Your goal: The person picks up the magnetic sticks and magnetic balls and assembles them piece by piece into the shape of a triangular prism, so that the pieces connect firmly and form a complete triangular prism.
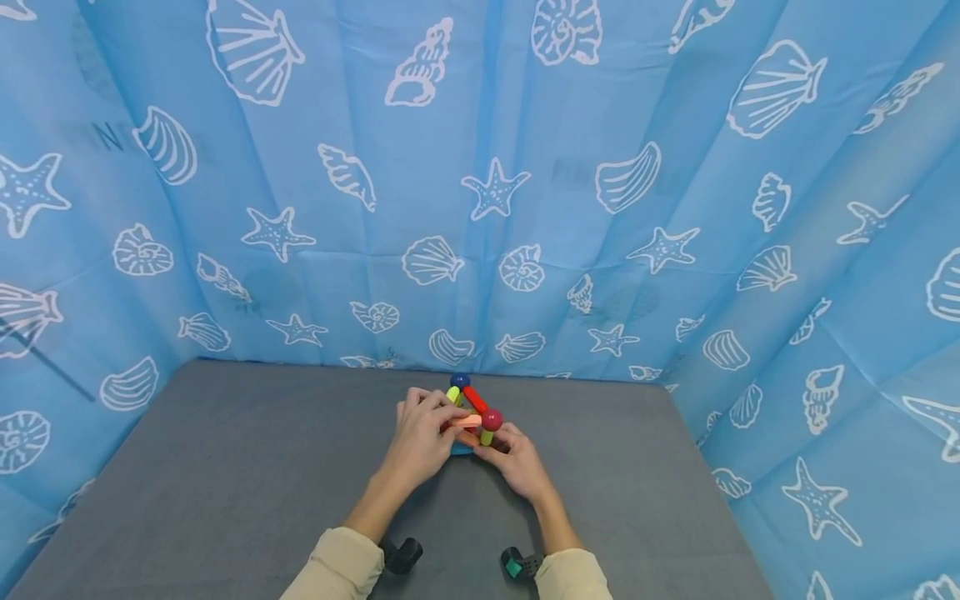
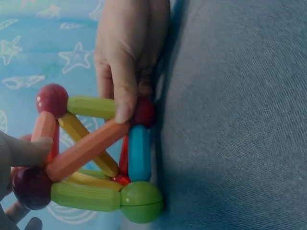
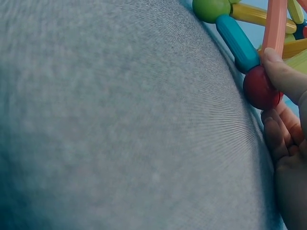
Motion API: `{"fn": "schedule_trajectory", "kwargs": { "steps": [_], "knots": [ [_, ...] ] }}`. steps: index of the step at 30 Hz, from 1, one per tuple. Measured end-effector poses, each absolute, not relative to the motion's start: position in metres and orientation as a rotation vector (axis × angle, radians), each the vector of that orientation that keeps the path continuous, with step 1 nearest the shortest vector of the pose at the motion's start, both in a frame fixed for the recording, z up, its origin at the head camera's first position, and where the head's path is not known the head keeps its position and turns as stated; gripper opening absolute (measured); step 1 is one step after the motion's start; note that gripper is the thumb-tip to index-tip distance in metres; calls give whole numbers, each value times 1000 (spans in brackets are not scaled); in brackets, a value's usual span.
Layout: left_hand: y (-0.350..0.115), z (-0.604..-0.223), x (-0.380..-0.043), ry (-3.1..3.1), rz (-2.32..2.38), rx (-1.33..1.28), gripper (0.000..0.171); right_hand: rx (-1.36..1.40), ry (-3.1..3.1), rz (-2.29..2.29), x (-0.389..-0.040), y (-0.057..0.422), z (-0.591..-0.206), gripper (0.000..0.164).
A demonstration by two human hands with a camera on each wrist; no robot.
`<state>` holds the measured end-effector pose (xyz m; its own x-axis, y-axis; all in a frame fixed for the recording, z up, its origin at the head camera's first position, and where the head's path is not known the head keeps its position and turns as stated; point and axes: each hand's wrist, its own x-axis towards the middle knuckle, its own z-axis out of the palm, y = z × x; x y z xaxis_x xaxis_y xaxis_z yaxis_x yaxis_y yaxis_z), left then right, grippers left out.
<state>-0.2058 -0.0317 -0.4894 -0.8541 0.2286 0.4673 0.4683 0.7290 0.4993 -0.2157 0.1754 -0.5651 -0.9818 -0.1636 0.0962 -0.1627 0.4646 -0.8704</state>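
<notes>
A frame of coloured sticks and balls, looking like a magnetic building set, stands on the table between the two hands. My left hand (image 1: 422, 437) pinches a salmon stick (image 1: 468, 422) at its upper level, close to a dark red ball (image 2: 32, 188). That stick's other end meets a red ball (image 1: 491, 420). Low on the other side, my right hand (image 1: 521, 467) has its thumb on the end of a slanting orange stick (image 2: 88, 149) and its fingers at a red ball (image 3: 261, 88). A blue stick (image 3: 237, 42) joins that ball to a green ball (image 3: 211, 8). Fingers partly hide the frame's far side.
At the frame's back top sits a dark blue ball (image 1: 460, 381), with a red stick (image 1: 475, 399) running from it. Grey cloth covers the table (image 1: 262, 483). A blue shell-print curtain (image 1: 487, 275) hangs behind and at both sides.
</notes>
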Motion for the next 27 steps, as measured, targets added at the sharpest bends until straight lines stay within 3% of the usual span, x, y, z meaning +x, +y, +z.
{"fn": "schedule_trajectory", "kwargs": {
  "steps": [10,15,21,27],
  "knots": [
    [-32,-493,-208,-2545,-925,-537,26,-314,2701,-1565,-218,174,-563,22],
    [-41,-481,-212,-2567,-1013,-477,41,-375,2821,-1323,-215,174,-542,44],
    [-57,-467,-216,-2604,-935,-332,46,-313,2884,-1106,-203,178,-504,76],
    [-69,-462,-214,-2676,-773,-254,56,-409,3055,-924,-196,179,-472,82]
  ]
}}
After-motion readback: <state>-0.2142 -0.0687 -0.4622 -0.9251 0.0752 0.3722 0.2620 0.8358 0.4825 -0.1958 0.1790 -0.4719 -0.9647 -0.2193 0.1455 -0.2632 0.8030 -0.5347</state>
